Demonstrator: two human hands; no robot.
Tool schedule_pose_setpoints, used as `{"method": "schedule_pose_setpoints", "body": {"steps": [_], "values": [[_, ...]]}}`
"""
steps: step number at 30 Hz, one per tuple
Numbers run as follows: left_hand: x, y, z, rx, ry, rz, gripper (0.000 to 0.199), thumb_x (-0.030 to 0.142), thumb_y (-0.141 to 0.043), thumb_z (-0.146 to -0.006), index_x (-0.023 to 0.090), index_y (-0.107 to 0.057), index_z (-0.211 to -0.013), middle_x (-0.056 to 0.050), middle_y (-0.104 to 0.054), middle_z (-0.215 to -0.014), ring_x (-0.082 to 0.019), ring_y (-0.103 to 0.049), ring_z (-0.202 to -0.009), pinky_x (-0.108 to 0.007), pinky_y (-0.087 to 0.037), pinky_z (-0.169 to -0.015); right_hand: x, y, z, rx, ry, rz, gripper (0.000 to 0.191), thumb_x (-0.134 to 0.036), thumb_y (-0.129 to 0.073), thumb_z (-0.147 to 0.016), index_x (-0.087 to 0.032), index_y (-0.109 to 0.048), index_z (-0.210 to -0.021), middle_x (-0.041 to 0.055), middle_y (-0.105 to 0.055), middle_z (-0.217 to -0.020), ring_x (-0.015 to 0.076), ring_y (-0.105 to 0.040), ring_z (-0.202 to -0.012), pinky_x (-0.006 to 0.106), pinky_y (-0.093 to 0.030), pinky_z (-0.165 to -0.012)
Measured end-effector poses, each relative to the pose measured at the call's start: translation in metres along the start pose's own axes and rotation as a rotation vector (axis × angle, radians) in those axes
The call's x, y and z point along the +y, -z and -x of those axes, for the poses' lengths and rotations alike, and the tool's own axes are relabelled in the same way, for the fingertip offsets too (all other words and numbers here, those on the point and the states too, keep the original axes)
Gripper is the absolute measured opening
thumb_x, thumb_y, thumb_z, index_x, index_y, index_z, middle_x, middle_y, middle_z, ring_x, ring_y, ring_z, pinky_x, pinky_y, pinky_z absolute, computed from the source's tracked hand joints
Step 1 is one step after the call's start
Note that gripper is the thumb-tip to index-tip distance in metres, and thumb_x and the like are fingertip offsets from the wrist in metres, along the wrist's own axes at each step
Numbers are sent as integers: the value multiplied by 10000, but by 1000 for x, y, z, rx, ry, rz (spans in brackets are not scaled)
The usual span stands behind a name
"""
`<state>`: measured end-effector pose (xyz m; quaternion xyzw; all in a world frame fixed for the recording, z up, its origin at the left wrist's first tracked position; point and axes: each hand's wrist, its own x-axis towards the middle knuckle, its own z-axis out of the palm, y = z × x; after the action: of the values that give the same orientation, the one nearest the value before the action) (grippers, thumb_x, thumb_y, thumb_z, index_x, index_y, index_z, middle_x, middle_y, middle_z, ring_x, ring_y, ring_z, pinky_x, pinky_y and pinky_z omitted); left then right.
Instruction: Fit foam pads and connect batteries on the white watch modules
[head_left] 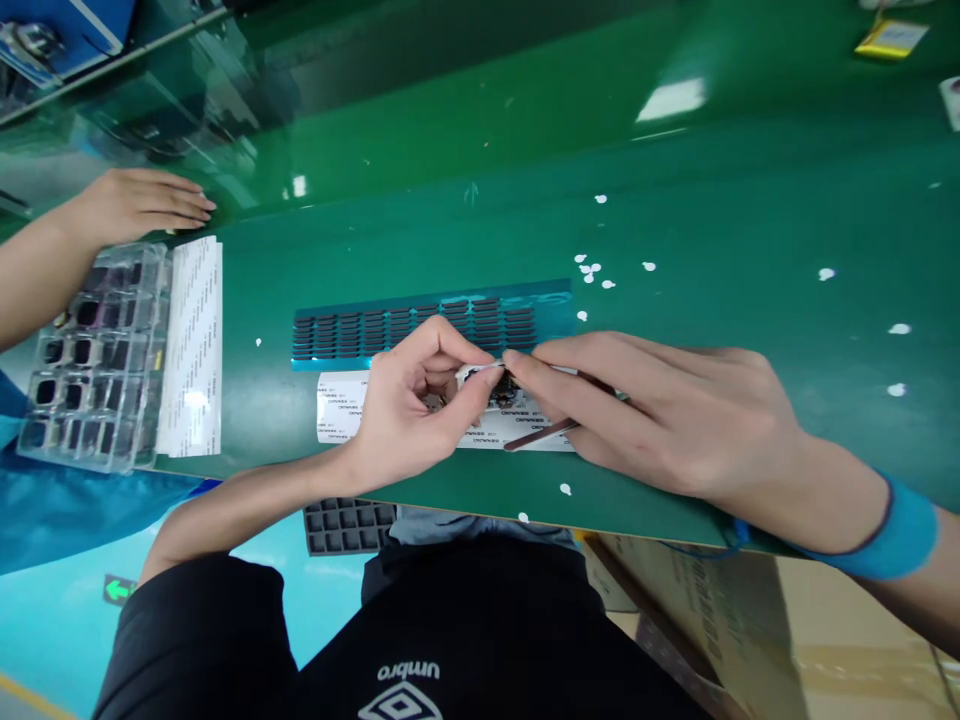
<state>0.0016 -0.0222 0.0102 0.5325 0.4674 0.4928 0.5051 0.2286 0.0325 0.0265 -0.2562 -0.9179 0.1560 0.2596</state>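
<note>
My left hand (424,400) is closed in a pinch round a small electronic part (504,388) with a white edge and dark components, partly hidden by the fingers. From the other side, my right hand (660,410) brings thumb and forefinger together at the part's upper edge. Tucked in that same hand are brown tweezers (540,435), their tips pointing left. Under both hands lies a white printed backing sheet (341,405). Just beyond it is a blue film sheet (555,292) with rows of dark strips.
Several small white tabs (589,270) are scattered on the green table (465,230). At left, another person's hand (139,205) rests near a clear compartment tray (97,360) and white sheets (196,350). A yellow battery pouch (892,40) lies far right. The table's front edge runs before my body.
</note>
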Motion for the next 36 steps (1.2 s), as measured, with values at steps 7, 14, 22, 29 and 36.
{"method": "schedule_pose_setpoints", "body": {"steps": [7, 14, 22, 29, 36], "values": [[-1, 4, -3, -18, -2, -32, 433, 450, -948, -929, 221, -580, -916, 63, -680, -652, -53, -475, -388, -205, -313, -369, -8, -4, -7, 44, -173, -379, 257, -223, -533, -1153, -239, -759, -1030, 13, -747, -844, 147, -584, -612, 326, -459, -601], [-1, 1, 1, -34, -9, -55, 409, 426, -934, -947, 218, -583, -925, 47, -694, -658, -61, -506, -399, -199, -326, -383, -3, -7, -11, -31, -382, -583, 451, -514, -583, -1171, -228, -641, -826, -6, -701, -734, 121, -535, -538, 308, -378, -511], [0, -1, 6, -47, -91, -128, 327, 384, -878, -995, 214, -601, -950, 52, -646, -631, -71, -529, -448, -189, -379, -438, -4, -14, -12, -84, -411, -615, 581, -717, -609, -1113, -233, -578, -793, -42, -527, -610, 123, -425, -535, 308, -327, -503], [3, 0, 3, -88, -22, -99, 333, 334, -897, -968, 217, -586, -984, 54, -678, -683, -71, -552, -458, -193, -380, -434, 1, -13, -10, -112, -426, -598, 572, -683, -589, -1135, -230, -573, -787, -25, -570, -666, 132, -477, -571, 315, -336, -522], [0, -1, 4, -94, -65, -101, 235, 183, -797, -978, 222, -567, -1009, 51, -709, -733, -65, -564, -455, -183, -405, -429, -2, -14, -13, -99, -441, -653, 592, -747, -677, -1063, -233, -580, -785, -54, -462, -618, 116, -376, -546, 298, -295, -490]]}}
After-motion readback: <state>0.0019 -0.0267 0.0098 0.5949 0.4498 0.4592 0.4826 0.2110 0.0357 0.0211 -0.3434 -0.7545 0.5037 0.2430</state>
